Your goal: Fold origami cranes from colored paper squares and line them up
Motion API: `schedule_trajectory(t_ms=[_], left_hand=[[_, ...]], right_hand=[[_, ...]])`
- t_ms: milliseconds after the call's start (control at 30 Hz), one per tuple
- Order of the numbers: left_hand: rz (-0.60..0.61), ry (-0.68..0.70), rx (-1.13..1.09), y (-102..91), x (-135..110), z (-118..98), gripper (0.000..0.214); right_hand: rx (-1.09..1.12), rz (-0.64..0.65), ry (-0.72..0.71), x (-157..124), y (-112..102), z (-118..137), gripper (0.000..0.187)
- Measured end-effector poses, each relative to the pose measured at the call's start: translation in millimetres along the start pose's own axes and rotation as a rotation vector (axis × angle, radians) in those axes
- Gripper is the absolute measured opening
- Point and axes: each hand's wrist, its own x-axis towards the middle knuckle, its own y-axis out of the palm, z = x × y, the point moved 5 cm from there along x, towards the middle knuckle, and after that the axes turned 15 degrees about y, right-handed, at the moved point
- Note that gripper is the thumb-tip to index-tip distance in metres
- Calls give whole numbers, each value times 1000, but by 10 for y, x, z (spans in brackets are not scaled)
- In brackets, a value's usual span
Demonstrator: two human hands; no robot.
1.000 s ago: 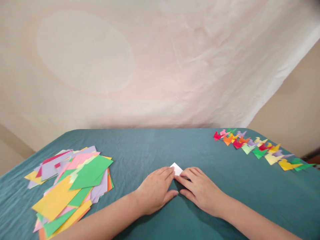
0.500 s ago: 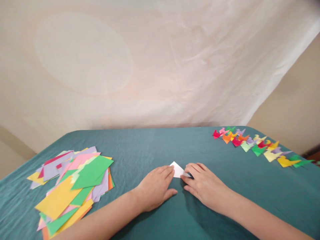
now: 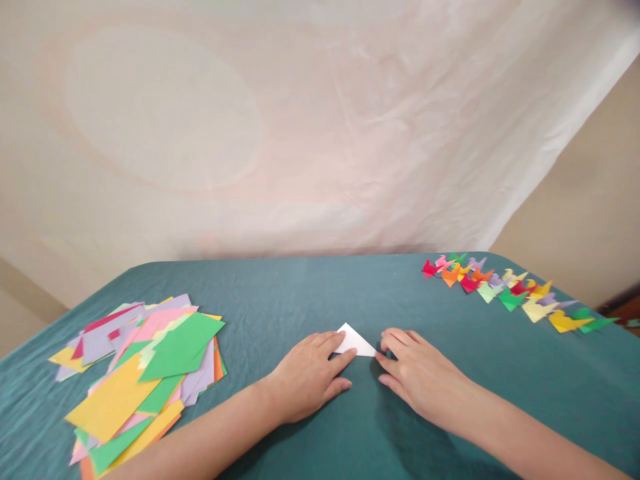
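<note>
A small folded white paper (image 3: 353, 340) lies on the teal tablecloth (image 3: 300, 293) near the front middle. My left hand (image 3: 309, 377) rests palm down with its fingers flat on the paper's left part. My right hand (image 3: 423, 377) lies flat just right of the paper, and its fingertips touch the paper's right corner. Neither hand grips anything. Part of the paper is hidden under my left fingers.
A loose pile of coloured paper squares (image 3: 145, 363) covers the table's left side. A row of small folded paper figures (image 3: 505, 290) in several colours runs along the back right. A cream cloth (image 3: 300, 133) hangs behind the table.
My right hand has slid to the right off the paper, so more of the white triangle shows. My left hand has stayed almost in place.
</note>
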Motion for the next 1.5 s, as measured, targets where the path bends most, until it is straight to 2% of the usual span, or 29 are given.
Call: schedule_trajectory(t_ms=[133,267,433,833,1000,1100,1300,1400,1500], left_hand=[[-6,-5,-3,-19,-4,-9,43],[0,-6,-1,-33,1,-5,44],[-3,-8,33,-70,9,-14,41],[49,-164,132,-244,-111,-10,31],[68,-184,123,-258,-146,7,25],[87,-163,87,-278,-161,63,19],[148,-179,-55,-282,-247,324,15],[78,-295,-87,-263,-265,423,14],[-74,-325,-190,-212,-223,405,34]], right_hand=[[69,-60,10,29,36,44,12],[126,-91,-33,48,119,120,19],[136,-59,-47,55,162,154,20],[150,-15,-33,58,137,150,17],[173,-5,-33,53,139,123,16],[198,-14,-30,54,126,101,15],[249,-62,-42,61,90,83,17],[256,-74,-47,56,98,83,18],[262,-83,-37,45,129,80,20]])
